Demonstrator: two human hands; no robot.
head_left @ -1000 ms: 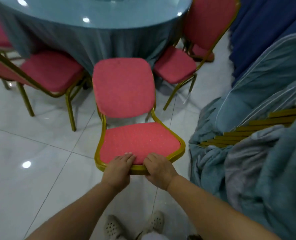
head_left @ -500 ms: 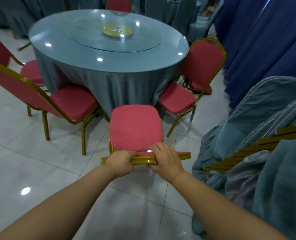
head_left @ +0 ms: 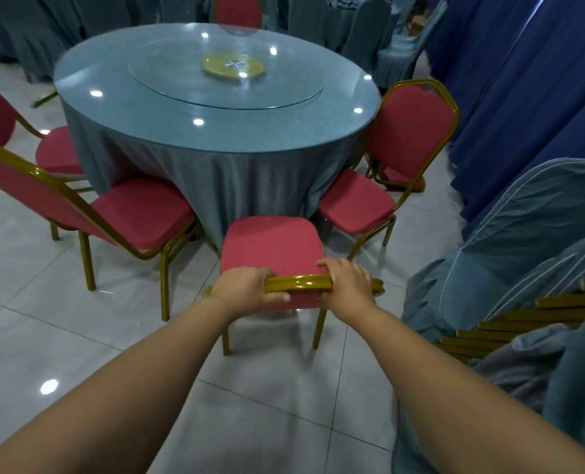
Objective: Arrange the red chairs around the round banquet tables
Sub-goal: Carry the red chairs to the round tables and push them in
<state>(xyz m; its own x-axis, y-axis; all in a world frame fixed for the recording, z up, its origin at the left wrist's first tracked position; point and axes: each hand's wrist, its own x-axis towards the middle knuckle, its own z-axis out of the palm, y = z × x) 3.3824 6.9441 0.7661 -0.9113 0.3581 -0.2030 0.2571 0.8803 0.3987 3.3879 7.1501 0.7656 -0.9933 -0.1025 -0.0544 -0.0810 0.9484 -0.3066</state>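
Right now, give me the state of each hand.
Left hand: grips the chair's gold top rail.
Right hand: grips the same rail.

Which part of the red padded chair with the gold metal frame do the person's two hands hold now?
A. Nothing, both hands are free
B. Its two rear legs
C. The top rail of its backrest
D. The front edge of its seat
C: the left hand and the right hand both curl round the gold top rail of the backrest of the red padded chair, which faces the round table.
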